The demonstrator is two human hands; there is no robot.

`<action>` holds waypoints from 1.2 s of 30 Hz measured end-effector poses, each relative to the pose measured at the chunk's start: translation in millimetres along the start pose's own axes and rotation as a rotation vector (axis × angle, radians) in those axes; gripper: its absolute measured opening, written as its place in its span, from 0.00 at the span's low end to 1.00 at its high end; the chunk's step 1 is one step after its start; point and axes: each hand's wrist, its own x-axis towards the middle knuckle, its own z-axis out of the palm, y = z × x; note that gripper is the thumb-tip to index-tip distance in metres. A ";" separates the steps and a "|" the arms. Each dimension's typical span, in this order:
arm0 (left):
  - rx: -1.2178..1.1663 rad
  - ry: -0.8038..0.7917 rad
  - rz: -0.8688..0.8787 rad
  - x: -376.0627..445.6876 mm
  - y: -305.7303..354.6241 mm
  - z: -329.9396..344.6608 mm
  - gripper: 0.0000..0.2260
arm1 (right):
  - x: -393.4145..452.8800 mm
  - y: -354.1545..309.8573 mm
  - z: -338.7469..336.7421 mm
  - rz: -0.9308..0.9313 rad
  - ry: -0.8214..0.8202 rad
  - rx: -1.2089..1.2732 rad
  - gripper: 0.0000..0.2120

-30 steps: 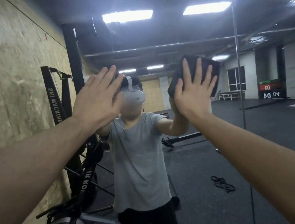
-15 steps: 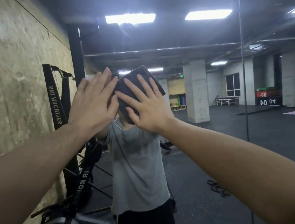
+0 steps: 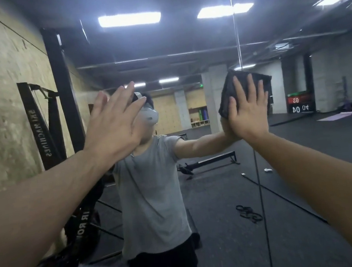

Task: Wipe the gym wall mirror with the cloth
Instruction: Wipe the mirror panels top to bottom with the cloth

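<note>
Both hands apart; cloth [image 3: 242, 87] swept right.

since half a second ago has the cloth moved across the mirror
Yes. The cloth under the right hand has swept right, from beside the left hand to the vertical mirror seam; the left hand stays flat by the reflected headset.

Dim room, glaring ceiling light panels [image 3: 129, 19], wide-angle bending at edges.

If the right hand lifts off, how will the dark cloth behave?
Probably floppy: the cloth shows soft folds and a drooping corner. It seems light, since flat fingers of the right hand alone pin it to the mirror. It would likely drop.
</note>
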 end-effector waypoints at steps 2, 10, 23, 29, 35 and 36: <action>0.002 0.012 0.017 0.3 1.7 3.8 0.25 | -11.0 -2.7 7.4 0.058 0.017 0.024 0.29; 0.026 0.054 0.019 -10.6 -22.7 1.6 0.25 | -48.3 -62.0 31.1 0.012 0.033 0.044 0.30; 0.022 0.066 -0.138 -67.6 -124.5 -20.2 0.26 | -113.5 -296.9 69.0 -0.668 -0.074 -0.028 0.29; 0.040 0.028 -0.133 -79.4 -126.2 -18.1 0.27 | -109.8 -281.5 73.1 -0.958 -0.001 0.003 0.25; -0.003 0.057 -0.093 -56.9 -88.6 -11.3 0.26 | -85.5 -199.4 56.1 -0.919 0.004 0.009 0.25; -0.009 0.056 -0.091 -51.8 -80.6 -10.5 0.27 | -80.1 -178.9 52.0 -0.880 0.002 -0.017 0.25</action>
